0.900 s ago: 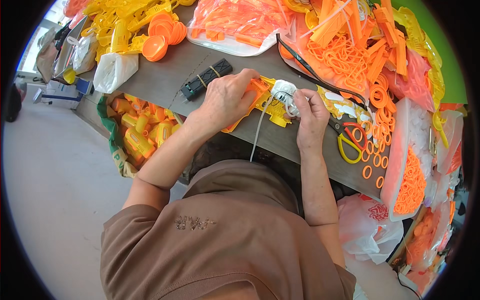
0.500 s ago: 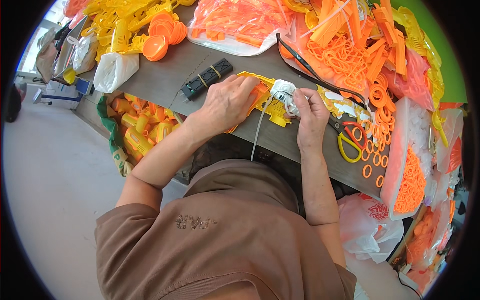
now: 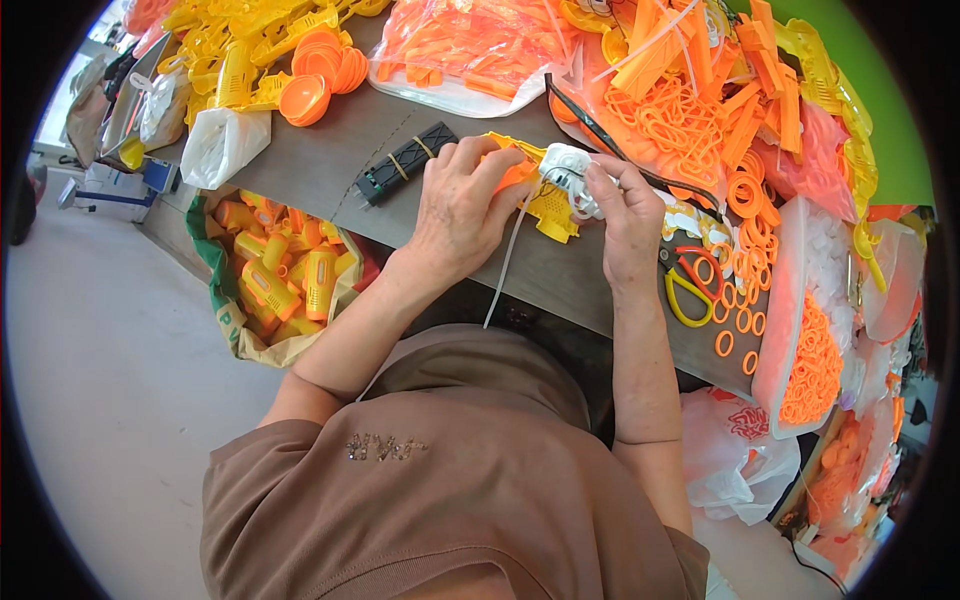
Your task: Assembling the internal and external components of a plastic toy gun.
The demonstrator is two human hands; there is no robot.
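Observation:
My left hand (image 3: 460, 205) is closed on an orange plastic part (image 3: 516, 174) at the left end of a yellow plastic shell (image 3: 555, 214). My right hand (image 3: 630, 222) pinches a white plastic mechanism (image 3: 566, 166) with thin wires, held over the shell's right side. A pale cable (image 3: 508, 262) hangs from there past the table edge. Left of my left hand lies a black box-shaped part (image 3: 406, 164) with rubber bands around it. Scissors (image 3: 690, 290) with red and yellow handles lie right of my right hand. My fingers partly hide the orange part and the mechanism.
Orange rings (image 3: 724, 343) lie scattered at the right beside a clear tub (image 3: 765, 385) of small orange and white parts. Bagged orange pieces (image 3: 470, 50) and yellow shells (image 3: 235, 75) line the back. A sack (image 3: 225, 300) of yellow-orange parts stands left below the table.
My left hand has turned more upright, with its fingers raised over the orange part. The right hand still holds the white mechanism. The whole view has shifted slightly.

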